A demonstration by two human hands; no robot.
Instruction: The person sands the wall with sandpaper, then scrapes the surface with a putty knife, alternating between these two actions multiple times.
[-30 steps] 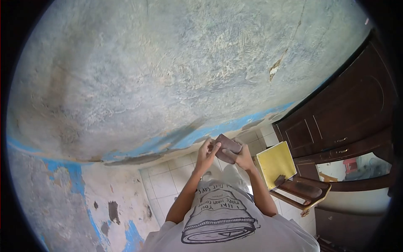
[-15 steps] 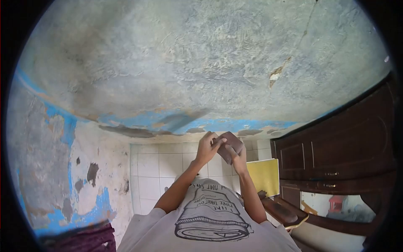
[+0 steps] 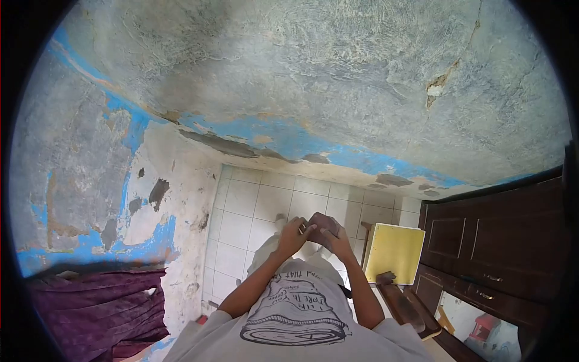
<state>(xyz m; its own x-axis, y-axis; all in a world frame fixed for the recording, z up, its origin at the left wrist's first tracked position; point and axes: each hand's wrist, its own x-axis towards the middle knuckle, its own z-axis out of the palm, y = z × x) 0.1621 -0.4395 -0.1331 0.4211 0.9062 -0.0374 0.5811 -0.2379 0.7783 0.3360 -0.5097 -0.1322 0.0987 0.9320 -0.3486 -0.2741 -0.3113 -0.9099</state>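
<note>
Brown piece (image 3: pixel 322 222) (matte, angular) in right hand (image 3: pixel 341 245)

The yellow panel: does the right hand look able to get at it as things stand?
Probably yes: the yellow panel lies to the side of the right hand, nothing visible between them, though that hand grips a brown piece.

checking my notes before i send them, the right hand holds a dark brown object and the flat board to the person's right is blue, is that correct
Not quite: the flat board is yellow, as the head view shows. The right hand does hold a dark brown object.
</note>
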